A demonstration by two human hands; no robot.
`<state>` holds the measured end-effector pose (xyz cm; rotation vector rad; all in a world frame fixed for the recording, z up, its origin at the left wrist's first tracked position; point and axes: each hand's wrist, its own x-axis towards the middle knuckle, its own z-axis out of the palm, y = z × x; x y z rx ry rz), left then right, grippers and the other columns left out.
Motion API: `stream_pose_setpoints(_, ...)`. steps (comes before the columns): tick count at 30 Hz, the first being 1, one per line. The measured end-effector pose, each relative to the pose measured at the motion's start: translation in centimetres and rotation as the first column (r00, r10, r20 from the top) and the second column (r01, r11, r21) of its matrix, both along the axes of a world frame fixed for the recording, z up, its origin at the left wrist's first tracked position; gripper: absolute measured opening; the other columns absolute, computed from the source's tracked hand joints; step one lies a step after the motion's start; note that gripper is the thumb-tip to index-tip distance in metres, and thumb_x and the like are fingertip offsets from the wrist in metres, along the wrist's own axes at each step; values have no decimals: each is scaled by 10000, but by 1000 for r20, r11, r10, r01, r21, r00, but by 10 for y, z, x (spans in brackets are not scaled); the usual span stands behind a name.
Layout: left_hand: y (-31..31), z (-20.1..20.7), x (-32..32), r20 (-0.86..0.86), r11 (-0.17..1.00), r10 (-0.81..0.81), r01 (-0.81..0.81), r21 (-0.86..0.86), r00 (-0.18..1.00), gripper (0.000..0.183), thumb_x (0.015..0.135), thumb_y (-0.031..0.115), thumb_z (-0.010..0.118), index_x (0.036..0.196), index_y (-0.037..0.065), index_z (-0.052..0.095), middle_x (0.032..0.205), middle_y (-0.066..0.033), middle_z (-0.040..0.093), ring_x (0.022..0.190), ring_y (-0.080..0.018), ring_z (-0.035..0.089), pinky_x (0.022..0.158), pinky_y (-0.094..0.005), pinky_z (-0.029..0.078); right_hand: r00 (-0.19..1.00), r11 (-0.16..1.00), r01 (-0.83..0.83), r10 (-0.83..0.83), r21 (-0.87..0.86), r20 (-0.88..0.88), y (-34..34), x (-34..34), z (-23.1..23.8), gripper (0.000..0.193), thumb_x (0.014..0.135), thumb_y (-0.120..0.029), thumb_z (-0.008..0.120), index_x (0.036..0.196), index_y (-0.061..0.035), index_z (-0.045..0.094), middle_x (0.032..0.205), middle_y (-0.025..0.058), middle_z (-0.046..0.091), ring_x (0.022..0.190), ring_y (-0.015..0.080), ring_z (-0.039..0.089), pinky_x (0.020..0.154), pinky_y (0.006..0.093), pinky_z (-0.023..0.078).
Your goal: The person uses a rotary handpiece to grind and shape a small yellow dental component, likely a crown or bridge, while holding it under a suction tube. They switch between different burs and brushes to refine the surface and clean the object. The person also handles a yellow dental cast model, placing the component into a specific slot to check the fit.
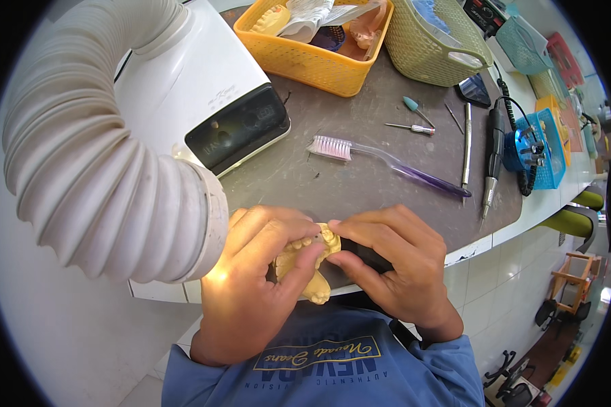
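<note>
At the near edge of the bench, a yellow plaster dental cast (313,290) with moulded teeth is between my two hands. My left hand (251,278) grips it from the left, its thumb bent over the front and its fingers behind. From the right, my right hand (397,261) pinches the tooth row with thumb and forefinger. A small greyish piece lies against the teeth between the fingertips; what it is I cannot make out. Fingers cover much of the cast. Beyond the hands lies a toothbrush (394,163) with a purple handle.
A thick ribbed hose (108,190) arches close by my left hand, beside a white machine (190,88). Orange (305,64) and olive (428,57) baskets stand at the back. Rightward lie a metal hand tool (468,142), a black handpiece (494,152), small burs (414,127) and a phone (474,90).
</note>
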<state>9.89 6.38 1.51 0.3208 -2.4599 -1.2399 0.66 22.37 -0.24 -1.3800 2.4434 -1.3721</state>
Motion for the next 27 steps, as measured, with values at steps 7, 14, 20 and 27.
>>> stream_pose_setpoints(7, -1, -13, 4, -143, 975, -4, 35, 218, 990, 175, 782, -120, 701, 926, -34, 648, 938, -138, 663, 869, -198, 661, 766, -310, 535, 1000, 1000, 5, -5, 1, -20, -1, 2, -1, 299, 713, -77, 814, 991, -54, 706, 938, 71, 706, 778, 235, 651, 664, 330, 532)
stream_pose_setpoints(14, -5, -18, 10, -238, 852, 63, 72, 518, 969, 188, 816, -139, 671, 931, -10, 598, 921, -155, 668, 887, -223, 663, 838, -346, 537, 998, 997, 52, -51, 49, -34, 0, -1, 10, 275, 713, -65, 812, 960, -51, 693, 958, 78, 713, 811, 248, 667, 679, 339, 540)
stream_pose_setpoints(20, -8, -18, 12, -253, 870, 50, 82, 486, 966, 232, 795, -137, 697, 935, 13, 590, 871, -145, 679, 879, -225, 668, 833, -349, 537, 983, 984, 173, -169, 52, -72, 4, -15, 11, 280, 697, -20, 815, 944, -22, 684, 959, 99, 711, 832, 263, 669, 710, 338, 531)
stream_pose_setpoints(27, -4, -15, 13, -171, 846, 128, -18, 533, 977, 285, 768, -143, 722, 966, 12, 588, 866, -144, 677, 871, -224, 684, 838, -345, 537, 977, 977, 206, -202, 60, -71, 8, -16, 7, 280, 695, 0, 810, 946, -10, 686, 949, 116, 705, 850, 265, 673, 716, 338, 527)
